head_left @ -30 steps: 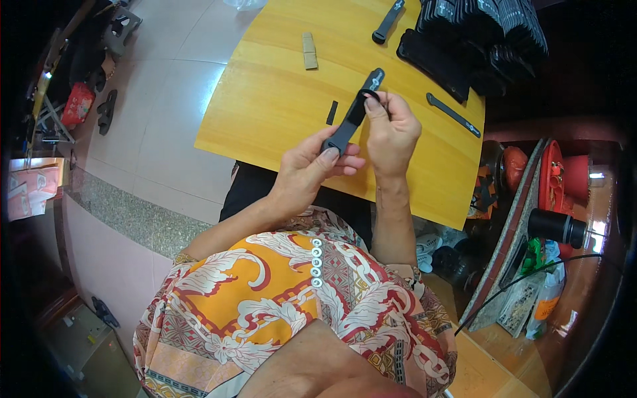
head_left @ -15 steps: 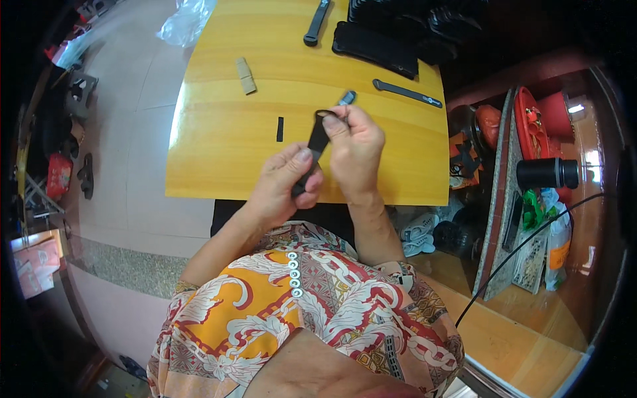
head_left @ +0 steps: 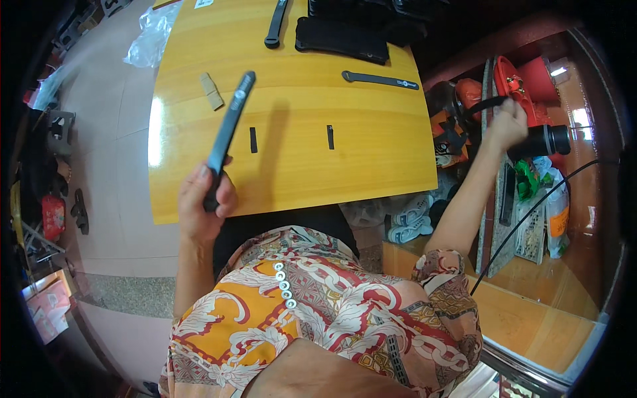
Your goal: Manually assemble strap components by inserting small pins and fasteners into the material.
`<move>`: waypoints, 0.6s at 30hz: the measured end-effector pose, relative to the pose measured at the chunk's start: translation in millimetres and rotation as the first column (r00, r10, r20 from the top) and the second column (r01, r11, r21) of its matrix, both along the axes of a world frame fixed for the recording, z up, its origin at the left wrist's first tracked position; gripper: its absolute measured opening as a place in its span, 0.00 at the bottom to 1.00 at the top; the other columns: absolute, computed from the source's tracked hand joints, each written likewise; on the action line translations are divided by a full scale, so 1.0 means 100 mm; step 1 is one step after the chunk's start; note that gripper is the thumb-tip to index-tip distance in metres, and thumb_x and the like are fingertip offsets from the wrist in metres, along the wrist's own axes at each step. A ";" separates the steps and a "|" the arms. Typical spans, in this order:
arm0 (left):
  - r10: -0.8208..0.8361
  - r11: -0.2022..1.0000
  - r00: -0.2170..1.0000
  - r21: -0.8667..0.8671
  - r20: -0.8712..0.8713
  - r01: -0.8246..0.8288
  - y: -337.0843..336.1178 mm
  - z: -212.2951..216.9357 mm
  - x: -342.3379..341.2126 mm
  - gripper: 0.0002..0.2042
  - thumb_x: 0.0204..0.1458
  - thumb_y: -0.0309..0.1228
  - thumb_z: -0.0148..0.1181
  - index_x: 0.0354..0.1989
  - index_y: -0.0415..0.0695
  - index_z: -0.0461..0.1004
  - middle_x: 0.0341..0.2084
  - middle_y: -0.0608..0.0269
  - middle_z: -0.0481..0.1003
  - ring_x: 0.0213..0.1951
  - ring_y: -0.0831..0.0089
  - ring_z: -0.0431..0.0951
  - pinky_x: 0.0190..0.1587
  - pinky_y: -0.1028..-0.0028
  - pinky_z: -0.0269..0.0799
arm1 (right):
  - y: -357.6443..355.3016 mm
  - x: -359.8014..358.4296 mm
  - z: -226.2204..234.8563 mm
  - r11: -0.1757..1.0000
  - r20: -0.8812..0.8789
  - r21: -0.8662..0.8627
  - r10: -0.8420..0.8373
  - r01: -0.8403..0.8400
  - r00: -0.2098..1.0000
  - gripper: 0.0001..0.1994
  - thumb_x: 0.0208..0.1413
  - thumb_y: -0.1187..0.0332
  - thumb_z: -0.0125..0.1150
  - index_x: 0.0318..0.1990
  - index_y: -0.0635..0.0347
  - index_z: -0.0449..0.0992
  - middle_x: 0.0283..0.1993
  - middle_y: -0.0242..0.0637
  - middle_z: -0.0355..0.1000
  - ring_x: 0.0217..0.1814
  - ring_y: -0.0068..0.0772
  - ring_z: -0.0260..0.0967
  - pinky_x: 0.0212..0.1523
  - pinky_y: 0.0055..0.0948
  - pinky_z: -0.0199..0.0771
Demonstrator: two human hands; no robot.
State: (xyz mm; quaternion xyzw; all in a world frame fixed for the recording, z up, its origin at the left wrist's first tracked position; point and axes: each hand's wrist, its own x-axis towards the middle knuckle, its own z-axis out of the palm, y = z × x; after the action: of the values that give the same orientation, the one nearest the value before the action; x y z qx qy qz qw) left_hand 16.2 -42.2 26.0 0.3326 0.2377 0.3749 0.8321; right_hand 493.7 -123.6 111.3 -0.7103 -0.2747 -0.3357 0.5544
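My left hand point(head_left: 207, 202) is closed around the lower end of a long black strap point(head_left: 231, 129) with a small pale print. The strap points up and away over the near left part of the yellow table. My right hand point(head_left: 508, 126) is stretched out past the table's right edge, fingers closed on a dark curved band point(head_left: 488, 104) that looks like another black strap. Two short black strips, one on the left point(head_left: 253, 140) and one on the right point(head_left: 330, 137), lie apart on the tabletop.
On the table point(head_left: 371, 166) lie a tan clip-like piece point(head_left: 212, 91), two more black straps point(head_left: 277, 25) point(head_left: 379, 80) and a black stack point(head_left: 342, 40) at the back. Beyond its right edge are a black cylinder point(head_left: 541, 141), red containers point(head_left: 536, 79) and a cable point(head_left: 524, 215).
My hands, together on one black strap before, have parted. The left has moved left with a strap; the right has swung far right. The right-hand short strip now shows. The view has shifted.
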 end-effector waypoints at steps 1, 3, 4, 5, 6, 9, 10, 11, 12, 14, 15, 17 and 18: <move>0.081 0.996 0.997 0.025 0.016 -0.081 0.06 0.00 0.00 0.19 0.57 0.39 0.42 0.45 0.33 0.63 0.12 0.68 0.60 0.10 0.81 0.57 0.13 0.82 0.52 | 0.04 -0.07 -0.18 0.956 -0.066 -0.281 -0.102 0.079 0.993 0.09 0.50 0.69 0.51 0.23 0.64 0.72 0.20 0.41 0.70 0.21 0.36 0.66 0.27 0.36 0.67; 0.085 0.996 0.994 -0.025 0.065 -0.083 0.18 -0.05 0.04 0.17 0.57 0.37 0.42 0.45 0.33 0.64 0.13 0.66 0.61 0.10 0.80 0.57 0.13 0.81 0.52 | 0.19 -0.44 -0.53 0.800 0.243 -0.595 0.088 0.077 0.966 0.10 0.52 0.66 0.46 0.25 0.58 0.72 0.24 0.45 0.70 0.26 0.45 0.69 0.25 0.41 0.66; 0.096 0.993 0.989 -0.074 0.116 -0.087 0.20 -0.10 0.06 0.16 0.57 0.36 0.42 0.44 0.34 0.64 0.13 0.65 0.62 0.11 0.79 0.57 0.14 0.81 0.52 | 0.28 -0.65 -0.70 0.598 0.163 -0.796 0.059 0.096 0.985 0.10 0.52 0.67 0.43 0.27 0.57 0.72 0.25 0.45 0.70 0.28 0.48 0.69 0.27 0.43 0.69; 0.101 0.993 0.989 -0.077 0.105 -0.094 0.22 -0.12 0.12 0.17 0.57 0.36 0.42 0.45 0.34 0.63 0.14 0.64 0.62 0.11 0.79 0.56 0.14 0.80 0.52 | 0.32 -0.66 -0.98 0.563 0.132 -0.825 0.109 0.048 0.985 0.10 0.53 0.67 0.43 0.28 0.55 0.73 0.27 0.46 0.70 0.29 0.50 0.70 0.29 0.44 0.70; 0.103 0.992 0.989 -0.078 0.104 -0.095 0.21 -0.15 0.13 0.17 0.57 0.36 0.42 0.45 0.34 0.63 0.14 0.64 0.62 0.11 0.79 0.56 0.14 0.80 0.52 | 0.35 -0.91 -1.04 0.469 0.113 -0.883 0.156 0.028 0.981 0.11 0.53 0.64 0.43 0.31 0.54 0.74 0.28 0.46 0.70 0.30 0.50 0.70 0.32 0.43 0.71; 0.097 0.990 0.986 -0.112 0.138 -0.082 0.18 -0.21 0.11 0.17 0.57 0.36 0.43 0.45 0.34 0.63 0.14 0.64 0.62 0.12 0.78 0.57 0.14 0.79 0.52 | 0.43 -1.24 -1.19 0.527 0.005 -0.841 0.238 -0.125 0.971 0.09 0.51 0.65 0.49 0.36 0.54 0.76 0.32 0.42 0.71 0.33 0.45 0.70 0.33 0.40 0.70; 0.100 0.990 0.986 -0.114 0.136 -0.084 0.17 -0.22 0.09 0.17 0.57 0.36 0.43 0.45 0.34 0.63 0.14 0.64 0.62 0.12 0.78 0.57 0.14 0.79 0.52 | 0.46 -1.34 -1.16 0.529 -0.039 -0.828 0.275 -0.185 0.961 0.08 0.50 0.66 0.53 0.36 0.53 0.76 0.35 0.40 0.71 0.34 0.44 0.70 0.34 0.38 0.69; 0.098 0.991 0.985 -0.104 0.145 -0.083 0.16 -0.22 0.07 0.17 0.57 0.36 0.43 0.45 0.34 0.63 0.14 0.64 0.62 0.12 0.78 0.57 0.14 0.79 0.52 | 0.49 -1.39 -1.15 0.526 -0.042 -0.829 0.278 -0.189 0.960 0.08 0.50 0.66 0.53 0.36 0.53 0.76 0.35 0.40 0.71 0.34 0.44 0.70 0.34 0.38 0.69; 0.096 0.992 0.983 -0.096 0.155 -0.082 0.15 -0.23 0.06 0.17 0.57 0.36 0.43 0.45 0.34 0.63 0.14 0.64 0.62 0.12 0.78 0.57 0.14 0.80 0.52 | 0.52 -1.42 -1.14 0.522 -0.053 -0.824 0.317 -0.221 0.947 0.09 0.50 0.68 0.53 0.37 0.55 0.76 0.35 0.40 0.70 0.34 0.44 0.70 0.33 0.38 0.69; 0.098 0.992 0.985 -0.097 0.142 -0.085 0.16 -0.22 0.08 0.17 0.57 0.36 0.43 0.45 0.34 0.63 0.14 0.64 0.62 0.12 0.78 0.57 0.14 0.80 0.52 | 0.58 -1.46 -1.12 0.512 -0.065 -0.821 0.358 -0.254 0.932 0.09 0.49 0.69 0.52 0.38 0.57 0.75 0.35 0.40 0.69 0.33 0.44 0.70 0.32 0.39 0.70; 0.096 0.992 0.987 -0.094 0.131 -0.084 0.16 -0.21 0.10 0.17 0.57 0.36 0.43 0.45 0.34 0.63 0.14 0.63 0.62 0.12 0.78 0.57 0.14 0.80 0.52 | 0.60 -1.46 -1.11 0.510 -0.095 -0.809 0.377 -0.292 0.921 0.10 0.49 0.69 0.53 0.39 0.58 0.75 0.36 0.41 0.69 0.34 0.44 0.70 0.33 0.38 0.69; 0.103 0.990 0.986 -0.104 0.127 -0.090 0.16 -0.19 0.12 0.17 0.57 0.36 0.44 0.45 0.34 0.64 0.14 0.63 0.62 0.12 0.78 0.57 0.14 0.80 0.52 | 0.65 -1.47 -1.10 0.504 -0.127 -0.797 0.400 -0.333 0.908 0.10 0.48 0.70 0.54 0.39 0.59 0.74 0.36 0.42 0.69 0.35 0.44 0.70 0.34 0.38 0.69; 0.107 0.989 0.986 -0.111 0.125 -0.093 0.16 -0.19 0.12 0.17 0.57 0.36 0.44 0.45 0.33 0.64 0.14 0.63 0.62 0.12 0.78 0.57 0.14 0.80 0.52 | 0.66 -1.47 -1.10 0.507 -0.112 -0.801 0.396 -0.318 0.912 0.11 0.48 0.70 0.54 0.40 0.60 0.74 0.36 0.43 0.69 0.35 0.44 0.70 0.34 0.38 0.69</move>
State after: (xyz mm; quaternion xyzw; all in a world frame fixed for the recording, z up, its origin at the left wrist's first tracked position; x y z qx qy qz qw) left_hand 27.9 -26.6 7.2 0.2510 0.2185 0.4242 0.8422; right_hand 346.6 -57.2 0.8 -0.7954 -0.5598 -0.0833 0.2170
